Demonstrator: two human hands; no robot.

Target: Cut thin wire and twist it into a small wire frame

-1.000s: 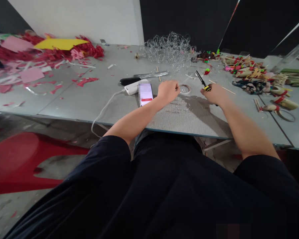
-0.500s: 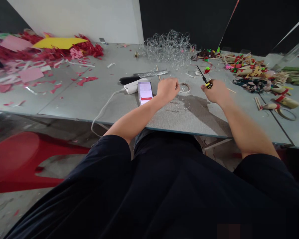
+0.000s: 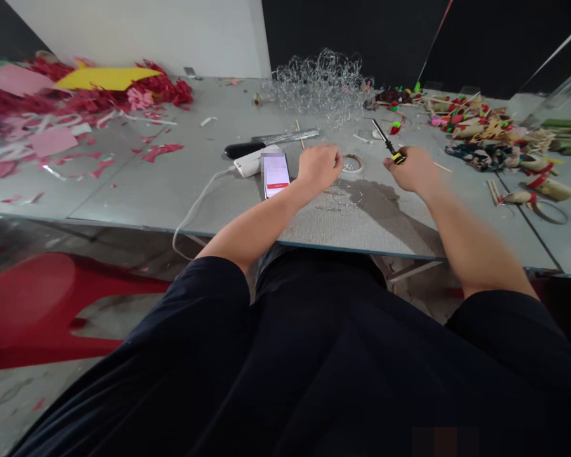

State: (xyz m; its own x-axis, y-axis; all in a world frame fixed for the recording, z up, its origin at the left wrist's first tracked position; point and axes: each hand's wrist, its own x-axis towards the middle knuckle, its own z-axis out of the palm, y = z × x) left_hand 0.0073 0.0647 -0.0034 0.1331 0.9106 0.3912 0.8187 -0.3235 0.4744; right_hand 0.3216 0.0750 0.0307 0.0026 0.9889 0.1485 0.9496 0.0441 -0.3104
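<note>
My right hand [image 3: 412, 170] is closed round a black tool with a yellow collar [image 3: 388, 145], its tip pointing up and away over the grey table [image 3: 181, 184]. My left hand [image 3: 320, 167] is closed in a loose fist beside a small roll of clear tape [image 3: 351, 164]; thin clear wire loops [image 3: 340, 198] lie on the table just under and in front of it. Whether the left fingers pinch a strand of wire is too fine to see. A phone [image 3: 275, 175] with a lit screen lies just left of my left hand.
A tangle of clear wire coils [image 3: 321, 86] sits at the back. Red and pink paper scraps [image 3: 66, 120] cover the left. Coloured craft pieces [image 3: 490, 136] crowd the right. A white charger and cable [image 3: 219, 181], a black-handled tool [image 3: 266, 143] and a red chair [image 3: 52, 304] are nearby.
My right hand has lifted slightly and moved toward the left hand with the tool. The view has shifted a little; the left hand stays by the tape roll.
</note>
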